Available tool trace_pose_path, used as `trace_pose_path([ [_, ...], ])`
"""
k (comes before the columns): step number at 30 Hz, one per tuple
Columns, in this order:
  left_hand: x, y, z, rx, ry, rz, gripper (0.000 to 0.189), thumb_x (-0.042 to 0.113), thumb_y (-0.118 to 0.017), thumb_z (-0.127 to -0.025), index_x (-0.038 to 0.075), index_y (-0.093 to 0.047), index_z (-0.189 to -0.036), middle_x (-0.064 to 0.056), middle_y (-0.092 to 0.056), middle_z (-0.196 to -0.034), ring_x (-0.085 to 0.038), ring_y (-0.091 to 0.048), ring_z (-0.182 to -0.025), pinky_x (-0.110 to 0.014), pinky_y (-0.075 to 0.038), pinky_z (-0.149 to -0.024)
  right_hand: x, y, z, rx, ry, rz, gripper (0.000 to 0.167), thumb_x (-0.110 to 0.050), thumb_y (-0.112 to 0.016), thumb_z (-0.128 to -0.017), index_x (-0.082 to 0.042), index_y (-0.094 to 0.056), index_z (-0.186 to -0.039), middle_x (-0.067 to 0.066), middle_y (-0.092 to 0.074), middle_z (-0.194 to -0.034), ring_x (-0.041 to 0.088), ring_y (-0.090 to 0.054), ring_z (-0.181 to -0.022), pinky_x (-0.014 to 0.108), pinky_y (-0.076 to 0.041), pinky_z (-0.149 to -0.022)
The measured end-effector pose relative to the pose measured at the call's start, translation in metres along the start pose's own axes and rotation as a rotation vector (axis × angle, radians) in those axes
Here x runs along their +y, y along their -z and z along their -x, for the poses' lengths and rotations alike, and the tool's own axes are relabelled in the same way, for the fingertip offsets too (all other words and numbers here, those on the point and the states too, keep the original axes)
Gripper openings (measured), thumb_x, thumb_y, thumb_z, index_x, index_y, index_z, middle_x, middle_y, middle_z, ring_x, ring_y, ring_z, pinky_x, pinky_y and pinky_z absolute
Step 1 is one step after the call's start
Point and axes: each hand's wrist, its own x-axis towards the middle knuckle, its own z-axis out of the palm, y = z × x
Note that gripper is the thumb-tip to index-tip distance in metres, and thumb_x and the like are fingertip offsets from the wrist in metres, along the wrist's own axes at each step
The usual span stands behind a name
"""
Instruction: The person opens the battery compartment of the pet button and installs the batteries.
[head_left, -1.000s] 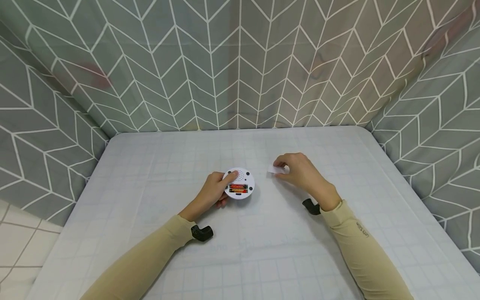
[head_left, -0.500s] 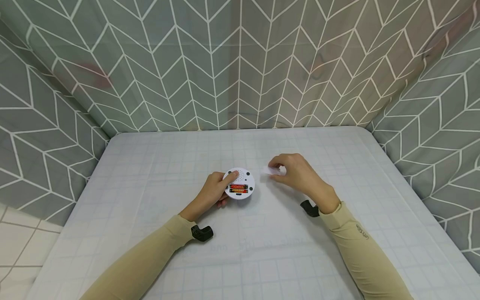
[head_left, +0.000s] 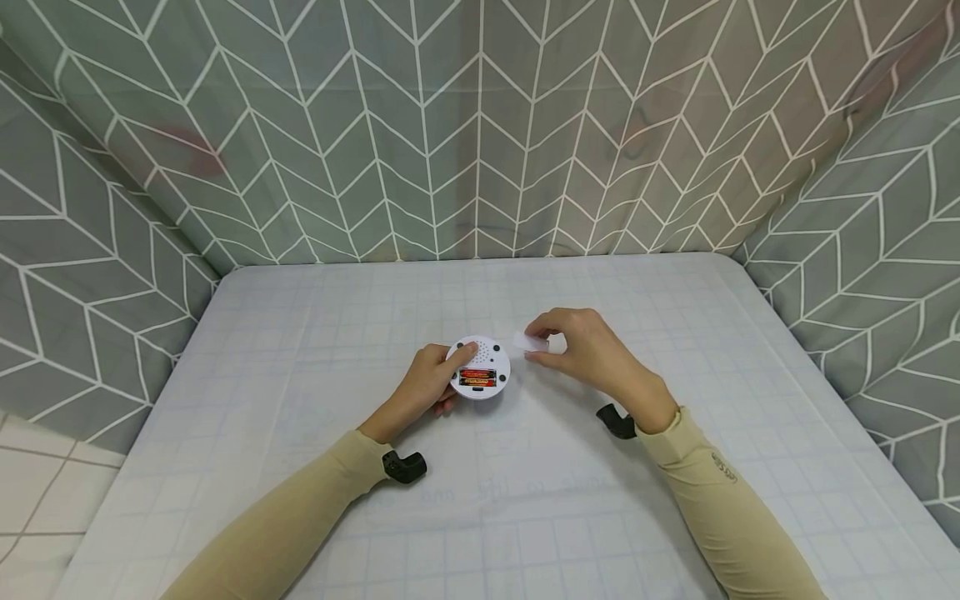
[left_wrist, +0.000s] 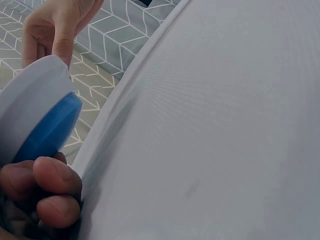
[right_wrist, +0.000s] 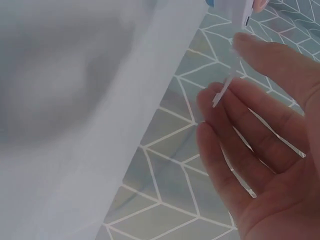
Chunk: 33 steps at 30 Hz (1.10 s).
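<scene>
My left hand grips a round white battery-powered device, thumb on its perforated back and fingers curled beneath. Two red-and-black batteries lie side by side in the uncovered compartment, and small dark feet ring the back. In the left wrist view the device's far side shows as a blue dome above the curled fingers. My right hand pinches a small thin white battery cover between thumb and fingertips, just right of the device. The right wrist view shows the cover edge-on, with a small tab at one end.
A white table with a faint grid lies beneath both hands. Grey patterned curtains hang along its back and sides. A black wrist mount sits at each cuff, and pale floor tiles show at lower left.
My right hand has moved left with the battery cover, bringing it closer to the device. The left hand and the device have stayed nearly still.
</scene>
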Motion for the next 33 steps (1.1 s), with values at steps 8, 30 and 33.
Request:
trace_pose_path([
  [8,0.001,0.001,0.001,0.0,0.009,-0.001,0.055,0.053,-0.057,-0.106,0.003,-0.07,-0.086,-0.003,-0.053,-0.047,-0.012,-0.047,-0.035,-0.026,-0.039,-0.035,-0.004,-0.001,-0.001,0.023,0.041,-0.011,0.03,-0.018,-0.092,-0.083,-0.006,-0.079,-0.107,0.003,-0.078,-0.1,0.018,-0.072,-0.094,0.038,-0.06,-0.087],
  [30,-0.001,0.002,0.0,-0.002,-0.001,-0.006,0.056,0.054,-0.057,-0.106,0.004,-0.071,-0.085,-0.003,-0.053,-0.047,-0.013,-0.047,-0.036,-0.026,-0.039,-0.036,-0.032,-0.006,0.0,0.004,0.126,-0.024,0.031,-0.018,-0.092,-0.084,-0.006,-0.078,-0.109,0.002,-0.077,-0.101,0.015,-0.071,-0.094,0.037,-0.062,-0.086],
  [33,-0.001,0.002,0.001,-0.005,-0.01,-0.007,0.057,0.054,-0.056,-0.106,0.004,-0.071,-0.083,-0.003,-0.053,-0.046,-0.013,-0.047,-0.036,-0.026,-0.039,-0.036,-0.034,-0.009,0.0,0.006,0.139,-0.023,0.03,-0.017,-0.092,-0.084,-0.006,-0.078,-0.108,0.002,-0.077,-0.101,0.015,-0.071,-0.093,0.035,-0.061,-0.085],
])
